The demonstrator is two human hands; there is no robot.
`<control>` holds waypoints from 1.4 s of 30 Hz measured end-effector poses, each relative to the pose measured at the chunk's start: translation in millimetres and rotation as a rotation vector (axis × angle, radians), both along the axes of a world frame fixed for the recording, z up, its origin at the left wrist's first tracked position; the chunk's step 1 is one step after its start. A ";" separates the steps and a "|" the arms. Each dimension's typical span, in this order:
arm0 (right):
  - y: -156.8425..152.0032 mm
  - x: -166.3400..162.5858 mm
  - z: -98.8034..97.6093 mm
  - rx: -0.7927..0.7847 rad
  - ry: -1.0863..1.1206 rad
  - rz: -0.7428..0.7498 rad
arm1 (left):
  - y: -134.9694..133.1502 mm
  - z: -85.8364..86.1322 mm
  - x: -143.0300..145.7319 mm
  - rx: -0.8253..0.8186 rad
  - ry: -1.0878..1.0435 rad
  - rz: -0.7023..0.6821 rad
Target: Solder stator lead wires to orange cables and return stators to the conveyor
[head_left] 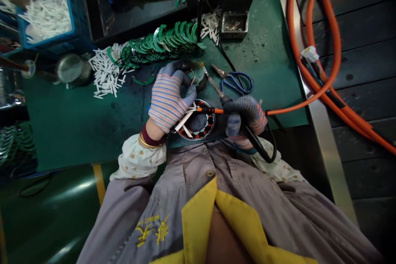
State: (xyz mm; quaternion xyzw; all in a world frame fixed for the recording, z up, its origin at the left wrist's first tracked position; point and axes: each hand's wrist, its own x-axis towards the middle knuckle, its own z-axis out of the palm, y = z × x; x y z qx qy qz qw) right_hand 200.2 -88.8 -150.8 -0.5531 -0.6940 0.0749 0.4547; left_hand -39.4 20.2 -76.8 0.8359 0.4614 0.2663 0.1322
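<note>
My gloved left hand [169, 98] pinches white-sleeved leads [185, 120] against a copper-wound motor stator [198, 128] at the edge of the green table [62, 128]. My right hand [244, 117] wraps a black tool [230, 105] on an orange cable [297, 99]. Blue-handled scissors [236, 82] lie just beyond, near stacked green arc strips [163, 39].
</note>
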 end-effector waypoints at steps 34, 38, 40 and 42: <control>51.5 -21.5 51.7 -0.225 -0.288 -0.043 | -4.9 8.4 -5.6 -0.041 -0.014 -0.056; 56.7 -25.3 51.5 -0.185 -0.320 -0.035 | -0.5 4.1 -6.5 -0.131 -0.048 -0.009; 58.5 -26.4 58.0 -0.241 -0.331 0.000 | 2.4 1.5 -6.7 -0.157 -0.070 -0.020; 58.1 -25.9 65.2 -0.297 -0.341 0.034 | 3.2 1.2 -5.9 -0.158 -0.069 -0.034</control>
